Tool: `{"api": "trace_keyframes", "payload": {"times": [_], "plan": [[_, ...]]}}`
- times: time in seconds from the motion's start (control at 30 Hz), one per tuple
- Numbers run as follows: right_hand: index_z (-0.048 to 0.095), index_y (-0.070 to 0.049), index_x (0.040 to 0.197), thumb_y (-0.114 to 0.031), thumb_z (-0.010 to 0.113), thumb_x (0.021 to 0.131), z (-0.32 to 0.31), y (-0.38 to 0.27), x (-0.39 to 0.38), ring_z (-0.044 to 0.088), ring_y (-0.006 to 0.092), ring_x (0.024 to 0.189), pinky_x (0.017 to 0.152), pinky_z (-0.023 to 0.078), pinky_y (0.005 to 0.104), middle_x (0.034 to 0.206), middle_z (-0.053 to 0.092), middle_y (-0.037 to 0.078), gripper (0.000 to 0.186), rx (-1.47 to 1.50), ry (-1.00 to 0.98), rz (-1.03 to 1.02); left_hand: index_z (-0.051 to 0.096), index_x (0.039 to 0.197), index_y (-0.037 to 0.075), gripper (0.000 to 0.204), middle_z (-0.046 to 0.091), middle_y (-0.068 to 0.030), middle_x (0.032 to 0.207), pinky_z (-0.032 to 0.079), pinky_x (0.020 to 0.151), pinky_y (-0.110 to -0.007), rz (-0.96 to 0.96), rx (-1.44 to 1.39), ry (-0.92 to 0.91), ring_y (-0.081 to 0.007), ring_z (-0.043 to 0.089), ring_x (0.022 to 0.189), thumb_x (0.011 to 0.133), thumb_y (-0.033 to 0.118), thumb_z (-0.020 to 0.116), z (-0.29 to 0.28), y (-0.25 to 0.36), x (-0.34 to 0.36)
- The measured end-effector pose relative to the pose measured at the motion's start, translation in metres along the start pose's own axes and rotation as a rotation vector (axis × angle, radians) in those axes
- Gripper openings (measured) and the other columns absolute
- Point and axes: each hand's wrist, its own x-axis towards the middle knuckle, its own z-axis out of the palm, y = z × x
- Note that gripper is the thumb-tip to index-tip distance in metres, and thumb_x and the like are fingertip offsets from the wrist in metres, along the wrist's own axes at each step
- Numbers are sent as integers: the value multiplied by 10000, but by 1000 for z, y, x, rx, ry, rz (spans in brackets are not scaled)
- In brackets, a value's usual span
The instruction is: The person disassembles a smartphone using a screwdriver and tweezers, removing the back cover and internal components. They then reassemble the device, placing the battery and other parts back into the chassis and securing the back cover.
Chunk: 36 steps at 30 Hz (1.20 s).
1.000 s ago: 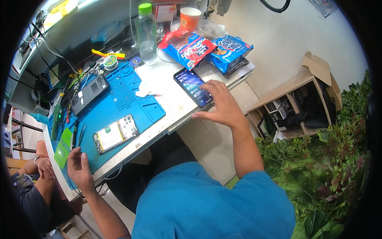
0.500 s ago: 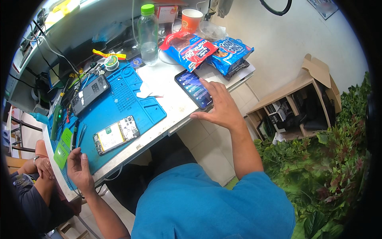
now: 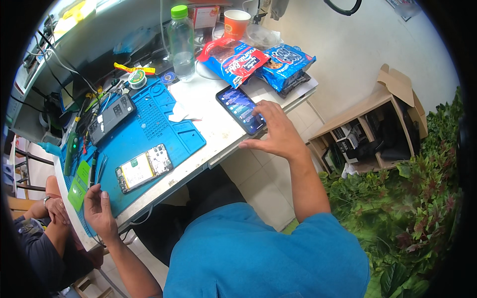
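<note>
A smartphone [image 3: 237, 105] with a lit screen lies face up near the table's front edge on the right. Over its lower right part is my right hand [image 3: 274, 130], fingers bent and thumb spread away; a fingertip is at the screen, though contact is hard to tell. My left hand [image 3: 101, 211] rests at the left front edge of the blue repair mat [image 3: 185, 141], fingers loosely curled and apart, holding nothing visible. Beside it lie a green card [image 3: 78, 187] and dark-handled tweezers or a similar tool. An opened phone [image 3: 144, 168] with battery and circuit board exposed lies on the mat.
A dark phone back cover [image 3: 112, 119], a solder spool [image 3: 137, 78] and several tools crowd the mat's far left. Behind stand a green-capped bottle [image 3: 182, 47], snack bags [image 3: 283, 64] and an orange cup [image 3: 235, 25]. Another person's hands [image 3: 58, 209] rest at far left.
My right hand's fingers have bent and shifted slightly down over the phone screen. My left hand stays in place. The view has moved slightly.
</note>
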Motion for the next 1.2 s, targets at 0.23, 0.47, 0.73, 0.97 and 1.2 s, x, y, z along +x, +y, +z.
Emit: {"api": "trace_keyframes", "payload": {"times": [0.23, 0.47, 0.73, 0.97, 1.2], "plan": [[584, -53, 1480, -729, 979, 693, -3, -6, 5, 561, 419, 1434, 1243, 452, 528, 1457, 612, 210, 1110, 60, -24, 43, 674, 1374, -45, 274, 680, -35, 1190, 492, 997, -260, -18, 29, 10, -102, 622, 1074, 1115, 40, 709, 1, 2, 0], [569, -72, 1498, -728, 976, 701, -3, -5, 2, 565, 415, 1423, 1243, 450, 531, 1456, 612, 205, 1109, 85, -27, 72, 675, 1373, -42, 274, 677, -34, 1185, 490, 998, -262, -7, 27, 8, -101, 615, 1069, 1114, 38, 709, 0, 0, -1], [658, -97, 1442, -766, 970, 663, -1, -6, 4, 567, 418, 1403, 1223, 469, 537, 1434, 603, 198, 1073, -3, -28, 30, 672, 1377, -45, 278, 676, -36, 1187, 491, 997, -262, -4, 33, 15, -102, 613, 1069, 1113, 33, 707, 2, 3, -1], [721, -141, 1467, -821, 953, 625, 3, -12, 9, 585, 408, 1328, 1194, 475, 536, 1362, 609, 183, 1106, -101, -30, 75, 670, 1379, -47, 278, 684, -38, 1203, 493, 997, -263, 0, 31, 12, -103, 623, 1074, 1116, 36, 706, 1, 2, -1], [713, -174, 1506, -867, 916, 631, 4, -20, 15, 588, 381, 1261, 1126, 490, 519, 1279, 602, 176, 1134, -171, -35, 87, 674, 1380, -47, 281, 690, -39, 1205, 493, 995, -261, -3, 37, 9, -103, 626, 1076, 1116, 43, 709, -1, -1, -1]]}}
